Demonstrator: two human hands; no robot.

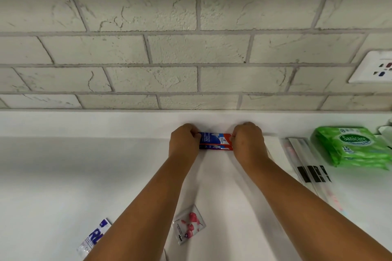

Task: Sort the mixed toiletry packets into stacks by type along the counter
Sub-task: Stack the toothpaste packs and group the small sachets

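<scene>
**Two Hands on the Toothpaste Boxes**

The red and blue toothpaste boxes (216, 141) are held at both short ends. The left hand (184, 141) is curled round the left end, and the right hand (247, 141) is curled round the right end. Both grips are closed on the boxes. Two boxes seem to be there, one lying on top of the other. They are kept at the back of the white surface (63, 176), close to the brick wall (191, 48).

The boxes are thought to be light and stiff, with hard corners. They are likely to slide on the smooth surface if pushed. The short ends are a good place to be held, so the stack can be kept straight.

To the right, long clear toothbrush packs (305, 163) are laid side by side. Beside them, a stack of green wipe packs (352, 146) is seen. These look soft and squashy, and are best held by the sides.

Nearer the person, two small flat packets are left unsorted. A white packet with pink hearts (189, 224) is seen between the arms. A blue and white packet (93, 238) lies to the left, partly hidden by the left arm. These look thin, bendy and a little slippery. They are best pinched at an edge.

A wall socket (373, 68) is seen at the far right.
</scene>
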